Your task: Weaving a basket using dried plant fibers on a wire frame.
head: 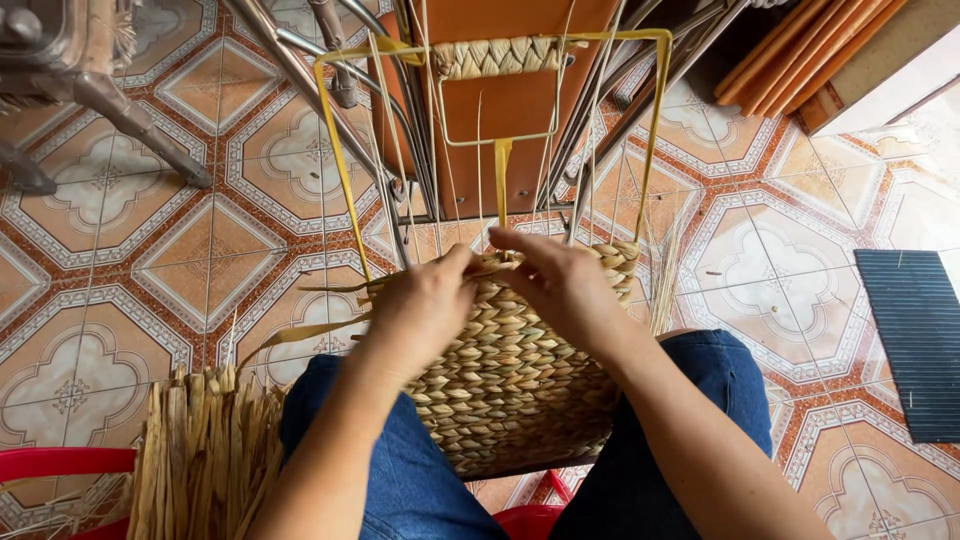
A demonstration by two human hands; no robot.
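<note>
Seated weaver at work on a half-made basket, seen from above. The left hand (425, 305) rests on the upper rim of the woven basket (510, 385), its fingers (462, 262) curled tightly inward and pinching a pale fibre strand at the working edge. The right hand (560, 280) meets it from the other side, fingers (515, 240) bent and closed on the same stretch of rim, fingertips nearly touching those of the left; exactly which strand each hand grips cannot be told, since the knuckles hide it. The basket lies between the knees, propped on the lap against blue jeans (400, 470), its braided wall directly beneath both palms and its unfinished top edge right at the fingertips. A yellow wire frame (340, 165) rises from the basket, away from the person, carrying loose upright strands and, at its far end, a handle wrapped in braided fibre (495, 57); a thinner inner loop hangs below that handle. A bundle of dried flat leaves (205, 450) stands beside the left knee, next to a red plastic rim (60, 462). The patterned tile floor (200, 260) shows beneath, with metal chair legs (140, 125) at upper left and a dark ribbed mat (915, 340) at the right edge.
</note>
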